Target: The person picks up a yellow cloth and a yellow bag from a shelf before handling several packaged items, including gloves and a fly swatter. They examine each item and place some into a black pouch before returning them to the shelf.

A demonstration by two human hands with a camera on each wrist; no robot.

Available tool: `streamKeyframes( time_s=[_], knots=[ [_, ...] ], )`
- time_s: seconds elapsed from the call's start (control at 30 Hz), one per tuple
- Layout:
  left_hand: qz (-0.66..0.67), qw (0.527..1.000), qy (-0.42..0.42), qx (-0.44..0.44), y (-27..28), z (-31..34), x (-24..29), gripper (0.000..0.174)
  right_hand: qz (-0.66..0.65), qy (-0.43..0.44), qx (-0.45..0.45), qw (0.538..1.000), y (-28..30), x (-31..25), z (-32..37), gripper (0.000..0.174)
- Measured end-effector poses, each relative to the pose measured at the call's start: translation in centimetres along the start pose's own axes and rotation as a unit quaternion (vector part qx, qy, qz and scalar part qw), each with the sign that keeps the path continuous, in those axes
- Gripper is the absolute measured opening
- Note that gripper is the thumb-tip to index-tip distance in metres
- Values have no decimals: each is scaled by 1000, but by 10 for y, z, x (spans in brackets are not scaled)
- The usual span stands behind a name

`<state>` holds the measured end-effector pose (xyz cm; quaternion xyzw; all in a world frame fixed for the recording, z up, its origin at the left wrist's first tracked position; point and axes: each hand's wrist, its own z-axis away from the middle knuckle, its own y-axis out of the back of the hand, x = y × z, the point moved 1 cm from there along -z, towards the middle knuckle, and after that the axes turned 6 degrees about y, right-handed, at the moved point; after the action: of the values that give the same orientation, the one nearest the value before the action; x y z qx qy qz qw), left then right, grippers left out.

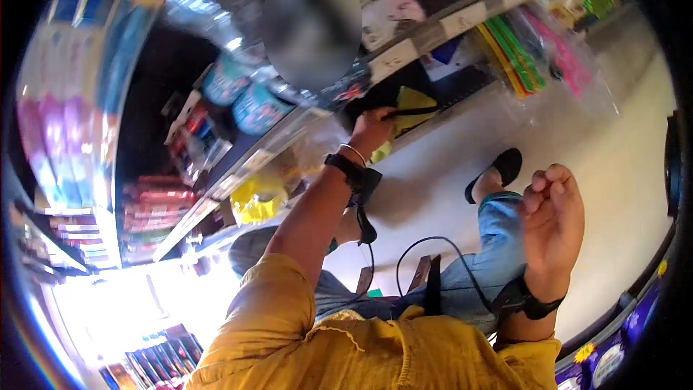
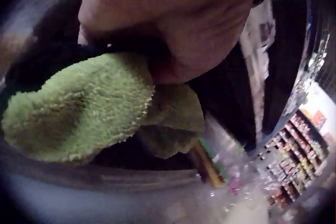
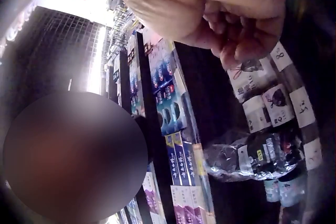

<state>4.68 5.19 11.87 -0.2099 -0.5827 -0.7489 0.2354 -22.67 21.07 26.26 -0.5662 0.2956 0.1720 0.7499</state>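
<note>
My left hand reaches to a dark lower shelf and grips a fuzzy green cloth. Folds of the cloth hang out on both sides of the fist in the left wrist view, and the fingertips are hidden behind the hand. In the head view part of the cloth lies over the shelf's front edge, with a dark strip across it. Raised at the right over the floor is my right hand, palm up with fingers loosely bent and nothing in them.
Price labels line the shelf edge. Plastic-wrapped packs and blue tubs stand on shelves; a yellow bag sits lower. Green and pink packaged items hang farther right. Stacked boxes fill the left shelf. A cable loops between the wrists.
</note>
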Motion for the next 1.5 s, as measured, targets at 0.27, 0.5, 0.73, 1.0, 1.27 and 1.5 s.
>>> streamKeyframes(
  time_s=[0.27,0.5,0.73,1.0,1.27,1.5],
  knots=[
    [267,960,36,-73,42,119,12,34,122,-12,-43,992,1,20,-10,13],
    [437,889,-32,-131,74,191,1,34,430,-35,-173,886,-6,83,-3,19],
    [283,954,51,-88,104,227,-52,31,510,-100,-270,810,-18,141,-1,25],
    [64,986,-69,-139,111,235,-100,32,561,-136,-249,778,-61,170,14,27],
    [107,976,-69,-179,91,239,-139,30,598,-117,-414,676,-135,299,30,71],
    [92,985,-43,-138,65,234,-155,20,673,-121,-444,579,-218,403,58,112]
  ],
)
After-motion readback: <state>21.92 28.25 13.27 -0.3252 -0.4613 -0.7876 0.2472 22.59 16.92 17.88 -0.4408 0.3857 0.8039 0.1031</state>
